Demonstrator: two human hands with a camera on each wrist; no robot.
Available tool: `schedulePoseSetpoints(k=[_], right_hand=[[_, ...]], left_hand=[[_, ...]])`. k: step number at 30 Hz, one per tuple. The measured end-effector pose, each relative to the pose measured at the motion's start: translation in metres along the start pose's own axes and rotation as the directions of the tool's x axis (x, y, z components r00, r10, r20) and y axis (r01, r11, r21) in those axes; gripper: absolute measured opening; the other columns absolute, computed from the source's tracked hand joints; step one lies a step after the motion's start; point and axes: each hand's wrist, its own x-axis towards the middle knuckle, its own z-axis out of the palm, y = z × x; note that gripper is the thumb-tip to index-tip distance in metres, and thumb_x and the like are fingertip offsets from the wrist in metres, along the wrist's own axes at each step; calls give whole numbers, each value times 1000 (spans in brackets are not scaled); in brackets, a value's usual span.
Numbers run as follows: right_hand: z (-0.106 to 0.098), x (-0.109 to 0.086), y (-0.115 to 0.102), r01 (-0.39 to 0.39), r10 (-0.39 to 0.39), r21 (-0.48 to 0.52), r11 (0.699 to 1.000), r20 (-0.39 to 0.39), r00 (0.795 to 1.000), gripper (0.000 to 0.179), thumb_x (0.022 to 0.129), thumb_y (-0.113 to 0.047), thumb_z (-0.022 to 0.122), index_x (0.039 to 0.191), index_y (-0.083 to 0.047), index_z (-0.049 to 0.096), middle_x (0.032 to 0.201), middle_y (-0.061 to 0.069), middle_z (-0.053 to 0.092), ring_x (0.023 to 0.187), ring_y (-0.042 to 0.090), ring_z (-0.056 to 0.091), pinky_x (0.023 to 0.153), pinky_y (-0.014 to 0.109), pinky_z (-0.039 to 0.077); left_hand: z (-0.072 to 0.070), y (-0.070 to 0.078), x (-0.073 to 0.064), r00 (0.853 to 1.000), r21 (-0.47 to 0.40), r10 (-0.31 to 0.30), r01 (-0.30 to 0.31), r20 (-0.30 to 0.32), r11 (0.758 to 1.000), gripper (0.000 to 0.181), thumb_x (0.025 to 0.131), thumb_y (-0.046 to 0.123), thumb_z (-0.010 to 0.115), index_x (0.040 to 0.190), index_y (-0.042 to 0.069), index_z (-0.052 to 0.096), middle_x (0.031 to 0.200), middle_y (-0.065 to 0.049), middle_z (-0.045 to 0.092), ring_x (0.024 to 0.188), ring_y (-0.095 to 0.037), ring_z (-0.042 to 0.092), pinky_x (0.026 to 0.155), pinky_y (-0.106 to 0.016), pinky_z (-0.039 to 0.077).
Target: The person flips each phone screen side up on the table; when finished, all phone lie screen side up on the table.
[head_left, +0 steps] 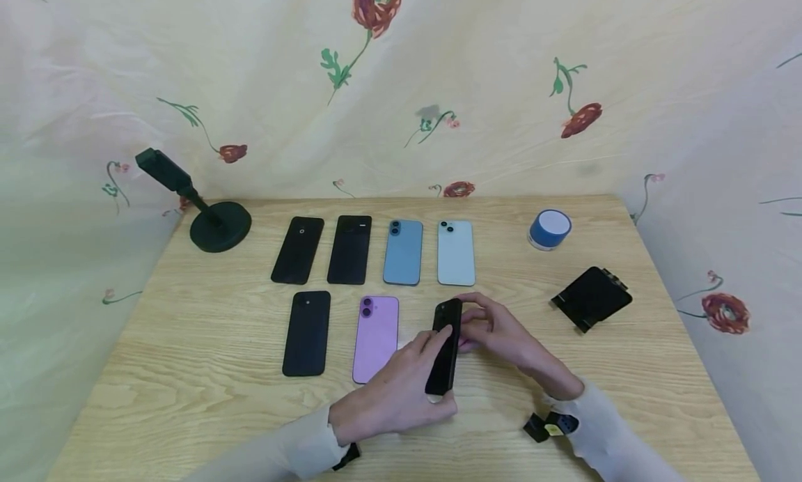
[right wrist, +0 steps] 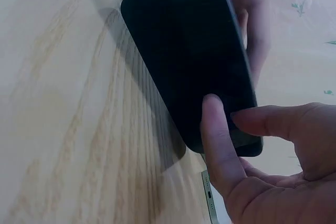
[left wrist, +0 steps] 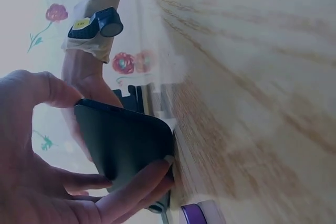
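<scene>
A black phone point(head_left: 446, 346) is held up on its side, tilted, between both hands. My left hand point(head_left: 410, 388) grips it, with the thumb at its lower end and fingers along its back point(left wrist: 126, 140). At the upper end, my right hand point(head_left: 498, 329) holds the phone with bent fingers. In the right wrist view, two fingertips of the right hand point(right wrist: 283, 171) touch the dark screen point(right wrist: 184, 51) close together. Left of the hands lie a purple phone point(head_left: 376, 339) and a dark phone point(head_left: 307, 333), both flat on the table.
A back row holds two black phones point(head_left: 297, 251) point(head_left: 349, 250), a blue phone point(head_left: 403, 253) and a pale blue phone point(head_left: 456, 253). A black round-based stand point(head_left: 221, 227) is at back left. At right are a blue-and-white round tub point(head_left: 549, 230) and a black folding holder point(head_left: 594, 299).
</scene>
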Motion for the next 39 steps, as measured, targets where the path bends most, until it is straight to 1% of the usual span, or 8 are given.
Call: schedulePoseSetpoints(k=[3,6,12,16,18,23,31,39], right_hand=[[1,0,1,-7,7,-5,1000,13,1000,62,103,0,55,158,9,27,129,39,59,96,19,75,85,35,64],[3,-1,3,-8,8,-28,1000,19,1000,65,104,-3,57,159,9,25,134,39,57,100,24,76,86,34,63],[5,0,5,-1,1,-62,998,8,1000,67,102,-6,63,158,10,29,132,38,58,99,29,77,85,35,64],[7,1,4,-21,19,-85,996,-27,999,67,100,-9,68,156,9,34,130,35,60,97,27,77,84,34,64],[9,1,3,-40,34,-108,993,-52,998,68,99,-12,71,155,7,38,129,33,62,95,27,77,83,33,64],[12,1,1,-65,46,-185,981,-103,994,70,96,-19,76,154,3,43,126,28,66,88,24,77,77,28,62],[18,1,1,-80,32,-302,950,-162,986,72,91,-23,82,152,-3,49,120,21,67,78,16,74,70,24,55],[20,1,1,-59,-10,-348,936,-194,981,71,88,-13,83,150,-1,50,118,20,63,77,14,75,63,23,54]], left_hand=[[-2,-3,-1,1000,-95,17,-17,6,995,95,89,35,68,168,21,16,154,-8,48,114,-12,60,97,-30,55],[-5,-6,-2,1000,-208,26,-24,8,978,96,87,28,68,168,22,16,153,-5,49,107,-9,62,90,-23,55],[-8,-11,1,1000,-400,20,-23,-11,916,90,85,13,67,165,20,25,147,-7,53,105,-7,66,81,-18,58],[-10,-13,2,1000,-487,-18,4,-24,874,86,87,8,66,164,19,28,142,-10,57,102,-9,70,78,-19,60],[-11,-14,3,999,-507,-30,9,-34,862,83,89,7,65,164,18,29,140,-12,59,99,-7,70,78,-19,60],[-13,-19,4,996,-502,-49,7,-71,865,70,97,9,65,161,12,36,134,-13,66,93,-3,70,79,-20,60],[-13,-30,4,988,-522,-118,49,-99,852,61,103,11,62,158,6,37,129,-18,71,96,-20,76,78,-20,59],[-15,-37,9,981,-465,-143,67,-130,883,57,100,6,65,153,-1,44,117,-14,69,91,-17,74,78,-21,58]])
